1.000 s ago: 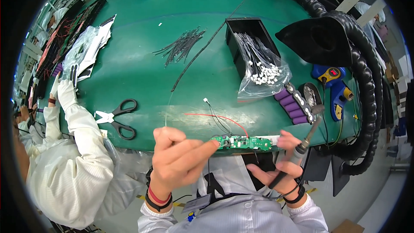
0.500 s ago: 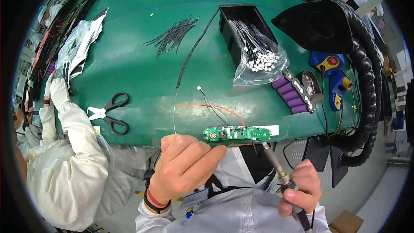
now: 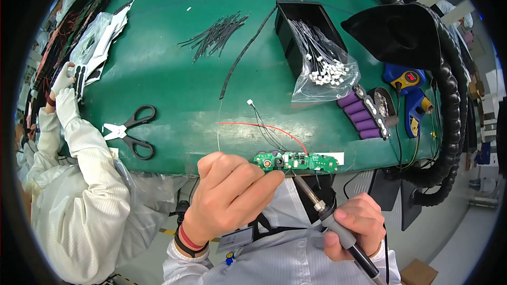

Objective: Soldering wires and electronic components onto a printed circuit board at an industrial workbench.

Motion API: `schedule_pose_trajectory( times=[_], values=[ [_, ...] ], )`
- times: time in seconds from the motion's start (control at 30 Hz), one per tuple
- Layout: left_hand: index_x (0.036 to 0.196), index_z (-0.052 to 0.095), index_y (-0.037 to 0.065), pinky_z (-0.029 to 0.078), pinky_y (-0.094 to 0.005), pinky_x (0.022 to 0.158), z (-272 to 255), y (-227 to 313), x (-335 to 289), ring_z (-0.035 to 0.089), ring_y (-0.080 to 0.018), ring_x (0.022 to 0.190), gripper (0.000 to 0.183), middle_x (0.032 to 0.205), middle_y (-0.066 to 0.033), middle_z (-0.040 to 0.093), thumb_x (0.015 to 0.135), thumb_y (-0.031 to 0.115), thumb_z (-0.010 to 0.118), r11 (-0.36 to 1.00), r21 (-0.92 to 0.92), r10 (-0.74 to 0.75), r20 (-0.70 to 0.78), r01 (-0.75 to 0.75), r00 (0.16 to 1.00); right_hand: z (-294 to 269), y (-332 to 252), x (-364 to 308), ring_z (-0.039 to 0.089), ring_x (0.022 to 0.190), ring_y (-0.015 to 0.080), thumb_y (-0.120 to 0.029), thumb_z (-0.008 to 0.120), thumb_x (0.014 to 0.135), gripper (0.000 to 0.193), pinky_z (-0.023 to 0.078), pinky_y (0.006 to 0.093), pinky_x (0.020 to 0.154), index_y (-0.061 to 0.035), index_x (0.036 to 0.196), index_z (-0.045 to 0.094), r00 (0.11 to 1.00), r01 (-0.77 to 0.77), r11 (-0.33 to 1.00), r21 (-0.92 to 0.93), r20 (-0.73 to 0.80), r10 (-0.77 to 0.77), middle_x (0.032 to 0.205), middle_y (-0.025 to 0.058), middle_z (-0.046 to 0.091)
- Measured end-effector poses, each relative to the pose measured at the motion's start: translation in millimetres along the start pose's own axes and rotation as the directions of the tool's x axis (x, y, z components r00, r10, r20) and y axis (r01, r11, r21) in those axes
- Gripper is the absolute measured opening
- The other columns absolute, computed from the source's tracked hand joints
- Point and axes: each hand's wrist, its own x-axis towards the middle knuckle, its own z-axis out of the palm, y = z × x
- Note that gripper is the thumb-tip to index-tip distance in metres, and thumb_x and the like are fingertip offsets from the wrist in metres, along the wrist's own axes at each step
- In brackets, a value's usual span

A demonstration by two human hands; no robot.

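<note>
My left hand (image 3: 227,198) is closed in a pinch at the table's front edge, holding a thin silvery solder wire (image 3: 219,126) that runs up to a black sleeve (image 3: 248,45). My right hand (image 3: 360,221) grips a soldering iron (image 3: 338,228) by its grey handle; the tip points up-left, close to the front edge of a green circuit board (image 3: 298,162). Whether the tip touches it, I cannot tell. Attached to the board are a red wire (image 3: 269,126) and dark leads ending in a white connector (image 3: 250,102). My left fingers are just beside the board's left end.
Black-handled scissors (image 3: 131,132) lie at left, near a co-worker's gloved hand (image 3: 67,105). Black cable ties or wires (image 3: 216,34) lie farther back. A black bin (image 3: 288,42), purple battery pack (image 3: 364,113), blue soldering station (image 3: 404,77) and black extractor hood (image 3: 396,31) stand right.
The soldering iron has swung left, its tip moving from the board's right end toward its middle. My left hand still holds the solder wire. The whole view has shifted slightly.
</note>
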Motion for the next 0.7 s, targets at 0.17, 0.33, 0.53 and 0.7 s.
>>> schedule_pose_trajectory(
  times=[0.17, 0.33, 0.53, 0.7],
  values=[
    [0.085, 0.074, 0.012, 0.034, -0.0326, 0.071, 0.7, 0.1, 1.7, 0.051, -0.0171, 0.071, 0.034, 0.073, 0.0048, 0.056, 0.054, 0.003, 0.08, 0.999, -0.015, -0.033, 0.009, 0.033, 0.999, 1.4, 1.5, 0.0, 0.062, 0.054, 0.0173, -0.015, 0.075, 0.081, 0.032, 0.045, 0.0278, 0.052, 0.0023, 0.102, 0.06, 1.0, -0.016, 1.0, -0.005, 0.008, 0.016, 0.067, 0.0042, 0.065],
    [0.085, 0.074, 0.012, 0.034, -0.0324, 0.072, 1.3, -1.1, 0.8, 0.051, -0.0171, 0.072, 0.033, 0.073, 0.0048, 0.056, 0.054, 0.004, 0.08, 0.999, -0.014, -0.029, 0.008, 0.029, 1.0, 3.7, 2.1, 0.6, 0.061, 0.053, 0.0177, -0.015, 0.075, 0.081, 0.031, 0.045, 0.0281, 0.051, 0.0024, 0.101, 0.06, 1.0, -0.006, 1.0, -0.01, 0.003, 0.006, 0.067, 0.0047, 0.064],
    [0.087, 0.074, 0.012, 0.034, -0.0327, 0.072, 4.0, -1.1, 1.1, 0.051, -0.0172, 0.073, 0.033, 0.074, 0.0047, 0.056, 0.056, 0.005, 0.08, 0.999, -0.024, -0.036, 0.021, 0.036, 0.999, 3.6, 0.4, 2.3, 0.061, 0.052, 0.0179, -0.016, 0.075, 0.08, 0.03, 0.045, 0.0279, 0.051, 0.0021, 0.1, 0.061, 1.0, -0.004, 1.0, -0.031, -0.002, 0.004, 0.066, 0.0048, 0.064],
    [0.088, 0.074, 0.012, 0.034, -0.0334, 0.072, 6.7, -1.4, 1.4, 0.052, -0.0174, 0.074, 0.033, 0.076, 0.0041, 0.056, 0.056, 0.005, 0.08, 0.999, -0.023, -0.029, 0.033, 0.03, 0.999, 2.3, 1.1, 1.9, 0.061, 0.053, 0.0177, -0.016, 0.075, 0.08, 0.03, 0.046, 0.0277, 0.052, 0.0019, 0.1, 0.061, 1.0, 0.001, 0.999, -0.033, 0.0, -0.001, 0.066, 0.0047, 0.064]
  ],
)
